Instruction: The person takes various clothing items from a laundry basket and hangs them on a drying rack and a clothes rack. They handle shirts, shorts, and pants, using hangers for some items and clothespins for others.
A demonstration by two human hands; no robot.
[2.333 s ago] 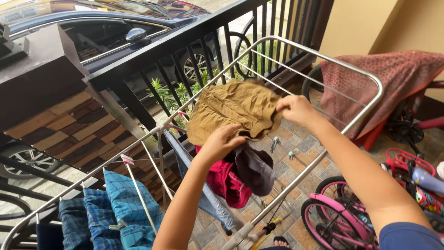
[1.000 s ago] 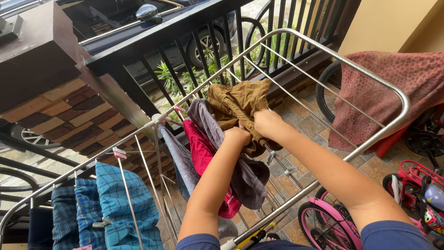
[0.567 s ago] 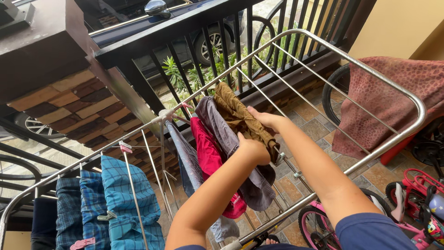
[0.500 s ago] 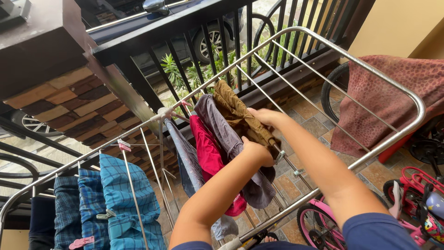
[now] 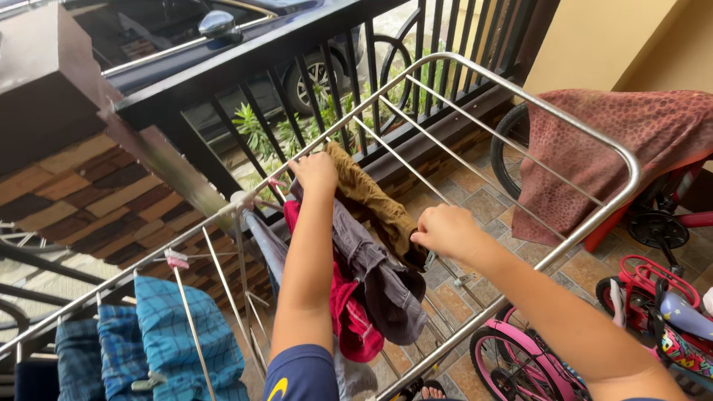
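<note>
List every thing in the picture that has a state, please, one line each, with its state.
Brown garment: draped over a rack rod, gripped at both ends.
Left hand: closed on the garment's far end.
Right hand: closed on its near end.
Grey garment: hanging.
Red garment: hanging.
Blue checked cloths: hanging, pegged.
Drying rack: unfolded, right rods bare.
Pink bicycle: standing under the rack.

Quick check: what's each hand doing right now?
Left hand: closed on the far end of the brown garment at the rack.
Right hand: closed on its near end.
</note>
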